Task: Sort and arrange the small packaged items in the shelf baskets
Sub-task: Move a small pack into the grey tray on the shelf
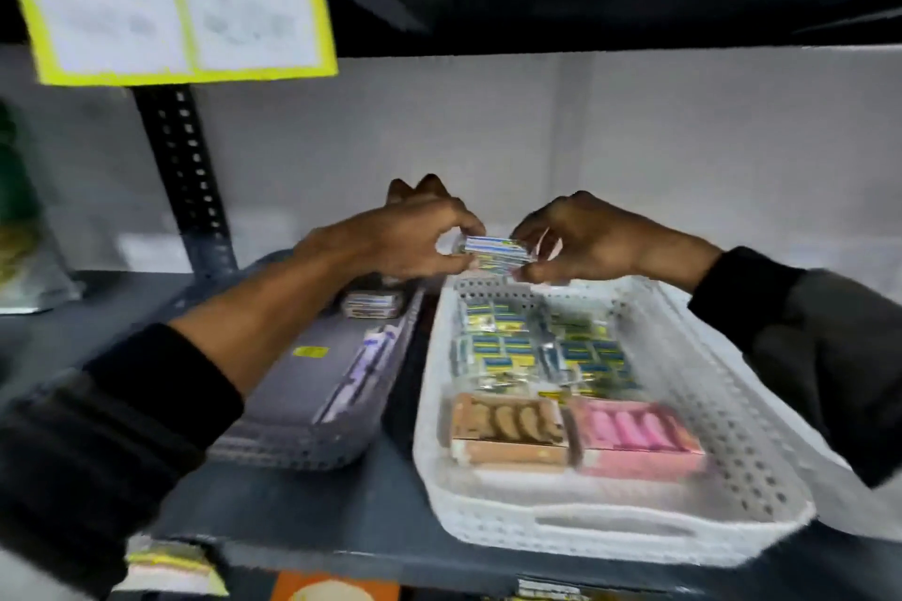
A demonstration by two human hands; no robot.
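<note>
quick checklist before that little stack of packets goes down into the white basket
1. Stack of packets gripped at both ends by left hand and right hand: ok.
2. Stack over the far rim of the white basket: ok.
3. Free spot among the blue-yellow packets at the back: cannot tell, blurred.
4. Brown box and pink box lie at the front, out of the way: ok.
5. Stack squared up: cannot tell.
6. Grey basket beside it holds a loose packet, unsorted: not ok.
</note>
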